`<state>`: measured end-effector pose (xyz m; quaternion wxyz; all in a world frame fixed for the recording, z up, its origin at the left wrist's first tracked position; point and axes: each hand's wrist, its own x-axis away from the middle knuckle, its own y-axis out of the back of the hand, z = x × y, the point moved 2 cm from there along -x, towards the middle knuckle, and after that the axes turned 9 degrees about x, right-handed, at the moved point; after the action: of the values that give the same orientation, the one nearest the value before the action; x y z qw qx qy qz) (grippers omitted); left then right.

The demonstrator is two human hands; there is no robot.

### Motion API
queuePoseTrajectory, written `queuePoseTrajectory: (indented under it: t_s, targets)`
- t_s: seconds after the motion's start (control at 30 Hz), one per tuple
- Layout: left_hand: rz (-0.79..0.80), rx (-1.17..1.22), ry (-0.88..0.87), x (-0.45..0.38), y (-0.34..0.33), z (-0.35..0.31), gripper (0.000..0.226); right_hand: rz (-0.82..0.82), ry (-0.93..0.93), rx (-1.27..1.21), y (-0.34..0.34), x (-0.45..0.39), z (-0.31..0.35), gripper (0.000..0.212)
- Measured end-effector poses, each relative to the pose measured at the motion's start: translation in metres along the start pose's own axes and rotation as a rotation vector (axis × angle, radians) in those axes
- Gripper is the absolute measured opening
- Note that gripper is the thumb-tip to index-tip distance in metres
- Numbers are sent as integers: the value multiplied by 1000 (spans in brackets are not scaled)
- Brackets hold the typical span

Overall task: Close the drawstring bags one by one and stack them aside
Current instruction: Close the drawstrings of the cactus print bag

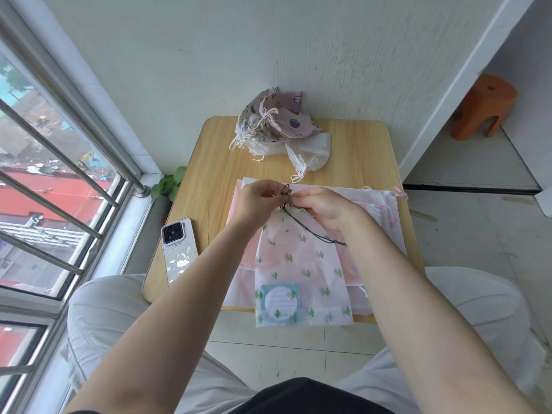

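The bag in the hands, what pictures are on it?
Little green cactuses on the see-through bag, seen from the head camera.

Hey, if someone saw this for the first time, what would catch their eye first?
Probably both hands, left hand and right hand, pinching a dark cord at the top of the cactus bag mid-table. Next, the pile of closed bags at the far edge by the wall, and the phone at the left edge.

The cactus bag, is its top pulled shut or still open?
Nearly shut. The cactus bag narrows to a bunch at its top, where the left hand and right hand pinch its dark drawstring.
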<state>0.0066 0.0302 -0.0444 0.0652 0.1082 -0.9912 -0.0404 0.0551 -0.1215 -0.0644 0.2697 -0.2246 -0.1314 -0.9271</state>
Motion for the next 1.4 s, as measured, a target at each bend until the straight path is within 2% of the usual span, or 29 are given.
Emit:
queuePoseTrajectory:
  t_s: [0.1,0.3,0.6,0.73,0.83,0.93,1.0,1.07,1.13,1.23,1.27,1.33,1.4]
  targets:
    - [-2,23,13,0,0,1,18,26,-17,-38,0,0,0,28]
    - [10,52,65,-1,1,1,10,20,-14,-71,1,3,1,7]
    - [33,75,151,-2,0,4,6,-91,-106,-184,4,6,13,14]
    - [5,82,188,-2,2,7,5,-124,-56,-429,16,8,14,27]
    - [4,61,216,-2,2,11,10,-158,68,-684,21,8,16,36]
    - [1,50,241,-1,1,14,14,-130,139,-850,21,10,20,41]
    - [-25,33,243,-1,0,15,16,-136,120,-870,20,12,24,44]
    - [-103,7,239,-2,2,15,18,-185,57,-650,19,14,25,42]
    - [-201,-4,237,-3,8,16,19,-274,6,-298,21,14,23,38]
    - [-244,-7,254,-2,12,18,17,-342,28,214,17,17,26,20]
    - [-239,-5,261,-2,10,19,17,-346,51,404,14,19,29,14]
    - [-235,18,281,0,8,19,16,-319,88,715,5,21,34,16]
    - [-233,54,298,1,9,19,14,-261,97,879,-2,24,37,18]
